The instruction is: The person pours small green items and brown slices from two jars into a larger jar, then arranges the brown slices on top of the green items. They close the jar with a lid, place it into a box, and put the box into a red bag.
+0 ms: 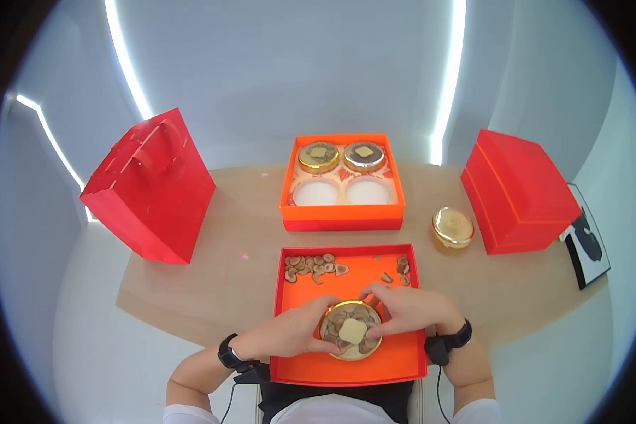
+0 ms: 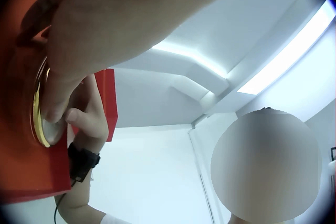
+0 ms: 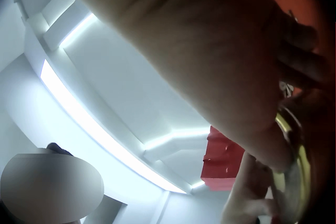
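Observation:
A round jar (image 1: 353, 332) with a gold rim, a pale square label and dried brown slices showing through its top sits low over the red-edged orange tray (image 1: 396, 366). From the left, my left hand (image 1: 295, 331) grips its side, thumb at the near edge. My right hand (image 1: 411, 309) holds the opposite side, with the thumb over the top near the label. In the left wrist view the gold rim (image 2: 38, 113) shows beneath the left thumb; the right wrist view shows it beside the right thumb. Loose dried slices (image 1: 318, 266) lie along the tray's far edge, left and right.
Behind the tray stands an orange box (image 1: 343, 218) with two jars in its back wells and two bare white wells in front. A gold-lidded jar (image 1: 452, 227) and a red box (image 1: 523, 194) stand right, a red paper bag (image 1: 155, 191) left.

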`<action>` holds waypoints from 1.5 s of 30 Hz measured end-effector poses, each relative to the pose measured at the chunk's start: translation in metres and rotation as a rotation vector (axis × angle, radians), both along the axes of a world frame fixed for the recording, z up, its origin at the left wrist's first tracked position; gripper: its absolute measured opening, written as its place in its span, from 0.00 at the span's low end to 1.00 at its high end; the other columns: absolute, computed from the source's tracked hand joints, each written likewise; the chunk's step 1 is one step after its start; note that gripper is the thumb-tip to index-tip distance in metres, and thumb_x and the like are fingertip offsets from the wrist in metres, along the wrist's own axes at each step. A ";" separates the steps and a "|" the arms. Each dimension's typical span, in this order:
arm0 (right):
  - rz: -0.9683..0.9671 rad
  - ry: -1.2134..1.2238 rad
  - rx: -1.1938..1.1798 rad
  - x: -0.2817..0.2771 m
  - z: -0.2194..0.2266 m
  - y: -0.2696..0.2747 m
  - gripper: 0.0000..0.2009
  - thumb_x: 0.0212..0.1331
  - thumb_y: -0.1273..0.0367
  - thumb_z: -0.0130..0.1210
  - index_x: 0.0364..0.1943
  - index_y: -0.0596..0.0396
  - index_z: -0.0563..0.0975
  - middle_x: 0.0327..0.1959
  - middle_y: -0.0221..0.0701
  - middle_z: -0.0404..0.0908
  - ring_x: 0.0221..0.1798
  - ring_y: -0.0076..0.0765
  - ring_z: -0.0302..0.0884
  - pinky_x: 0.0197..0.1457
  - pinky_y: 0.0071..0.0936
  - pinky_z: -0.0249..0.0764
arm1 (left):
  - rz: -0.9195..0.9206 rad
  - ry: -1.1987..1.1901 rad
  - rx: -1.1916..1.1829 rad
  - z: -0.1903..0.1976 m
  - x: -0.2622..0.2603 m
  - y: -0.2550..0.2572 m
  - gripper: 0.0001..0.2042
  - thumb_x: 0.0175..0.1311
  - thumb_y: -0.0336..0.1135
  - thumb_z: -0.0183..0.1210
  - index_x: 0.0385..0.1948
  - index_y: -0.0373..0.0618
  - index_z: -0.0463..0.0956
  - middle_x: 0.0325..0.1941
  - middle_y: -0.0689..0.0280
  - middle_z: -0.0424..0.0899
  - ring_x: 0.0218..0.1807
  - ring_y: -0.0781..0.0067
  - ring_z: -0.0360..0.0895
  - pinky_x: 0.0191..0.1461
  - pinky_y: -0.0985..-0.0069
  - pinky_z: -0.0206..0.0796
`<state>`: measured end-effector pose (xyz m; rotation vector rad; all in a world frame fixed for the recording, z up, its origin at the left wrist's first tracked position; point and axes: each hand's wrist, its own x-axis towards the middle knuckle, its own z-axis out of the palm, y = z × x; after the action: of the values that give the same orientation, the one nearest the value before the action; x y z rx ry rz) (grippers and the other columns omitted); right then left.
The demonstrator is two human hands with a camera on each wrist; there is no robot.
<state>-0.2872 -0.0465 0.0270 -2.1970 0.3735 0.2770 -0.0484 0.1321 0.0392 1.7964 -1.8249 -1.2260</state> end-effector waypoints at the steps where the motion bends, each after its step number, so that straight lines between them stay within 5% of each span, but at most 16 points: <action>1: -0.032 -0.004 0.003 0.000 -0.003 0.001 0.38 0.61 0.54 0.78 0.68 0.60 0.74 0.59 0.43 0.84 0.55 0.44 0.87 0.54 0.37 0.85 | -0.023 0.002 -0.074 0.000 -0.001 0.002 0.47 0.62 0.51 0.80 0.76 0.37 0.62 0.73 0.42 0.74 0.72 0.41 0.77 0.75 0.57 0.72; 3: -0.065 -0.198 -0.036 -0.004 0.002 0.000 0.39 0.60 0.55 0.78 0.71 0.58 0.72 0.59 0.44 0.84 0.56 0.47 0.86 0.57 0.40 0.84 | -0.050 0.015 -0.363 -0.001 -0.002 0.007 0.41 0.65 0.41 0.78 0.76 0.40 0.63 0.74 0.43 0.71 0.76 0.42 0.72 0.76 0.56 0.71; 6: -0.130 -0.269 -0.020 -0.005 0.013 0.003 0.41 0.59 0.56 0.79 0.73 0.57 0.72 0.60 0.42 0.83 0.55 0.43 0.85 0.58 0.38 0.83 | -0.042 -0.098 -0.593 0.001 -0.002 0.008 0.41 0.64 0.39 0.78 0.75 0.42 0.64 0.76 0.46 0.69 0.78 0.43 0.69 0.78 0.57 0.69; 13: -0.098 -0.445 -0.154 -0.004 -0.003 0.002 0.40 0.57 0.56 0.80 0.72 0.57 0.75 0.54 0.37 0.84 0.50 0.34 0.84 0.54 0.31 0.83 | -0.096 0.054 -0.419 -0.020 0.014 -0.008 0.43 0.66 0.42 0.78 0.78 0.42 0.61 0.79 0.50 0.67 0.82 0.49 0.65 0.82 0.58 0.65; 15: -0.176 -0.281 -0.083 -0.001 0.010 0.007 0.40 0.57 0.56 0.80 0.71 0.57 0.76 0.52 0.35 0.85 0.48 0.32 0.85 0.52 0.30 0.83 | -0.091 0.089 -0.336 -0.022 0.013 -0.010 0.46 0.65 0.42 0.78 0.80 0.42 0.58 0.80 0.48 0.65 0.84 0.49 0.63 0.83 0.57 0.64; 22: -0.397 -0.251 0.125 -0.001 -0.017 -0.004 0.39 0.61 0.58 0.79 0.73 0.59 0.73 0.46 0.35 0.88 0.42 0.26 0.86 0.42 0.28 0.83 | -0.140 -0.109 -0.620 -0.028 0.003 -0.019 0.57 0.55 0.47 0.83 0.84 0.46 0.53 0.83 0.38 0.57 0.84 0.33 0.59 0.84 0.54 0.61; 25: -0.495 -0.296 0.422 -0.001 -0.015 -0.005 0.37 0.65 0.61 0.76 0.74 0.60 0.71 0.45 0.35 0.88 0.42 0.26 0.87 0.39 0.28 0.83 | -0.092 -0.189 -0.673 -0.029 -0.005 -0.026 0.58 0.50 0.46 0.85 0.83 0.47 0.55 0.81 0.37 0.59 0.82 0.30 0.60 0.82 0.53 0.63; 31: -0.550 -0.511 0.664 -0.001 -0.023 -0.016 0.33 0.78 0.62 0.63 0.79 0.58 0.63 0.55 0.38 0.86 0.46 0.33 0.88 0.46 0.32 0.87 | -0.017 -0.121 -0.667 -0.006 0.013 -0.047 0.56 0.46 0.45 0.85 0.80 0.44 0.62 0.77 0.44 0.66 0.79 0.38 0.66 0.80 0.51 0.66; 36: -0.603 -0.546 0.495 0.003 -0.027 -0.015 0.29 0.79 0.61 0.62 0.77 0.58 0.67 0.59 0.35 0.81 0.43 0.27 0.85 0.47 0.28 0.83 | 0.148 -0.179 -0.937 0.011 0.067 -0.098 0.53 0.48 0.45 0.84 0.79 0.48 0.63 0.74 0.46 0.70 0.75 0.42 0.71 0.77 0.53 0.70; 40: -0.556 -0.445 0.352 0.005 -0.034 -0.017 0.26 0.77 0.63 0.63 0.73 0.58 0.71 0.57 0.31 0.83 0.43 0.23 0.83 0.48 0.26 0.81 | 0.354 -0.303 -0.738 -0.005 0.137 -0.177 0.57 0.47 0.56 0.83 0.81 0.48 0.61 0.76 0.44 0.70 0.76 0.42 0.71 0.79 0.52 0.67; 45: -0.463 -0.389 0.199 0.002 -0.033 -0.016 0.22 0.75 0.64 0.65 0.67 0.59 0.77 0.50 0.28 0.86 0.44 0.22 0.82 0.49 0.25 0.80 | 0.386 -0.446 -0.407 0.005 0.132 -0.207 0.59 0.48 0.69 0.78 0.84 0.54 0.61 0.78 0.43 0.72 0.83 0.40 0.63 0.84 0.41 0.54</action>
<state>-0.2848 -0.0621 -0.0060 -1.8500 0.5901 -0.3475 0.0833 -0.0749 0.0442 2.1405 -1.6567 -0.3008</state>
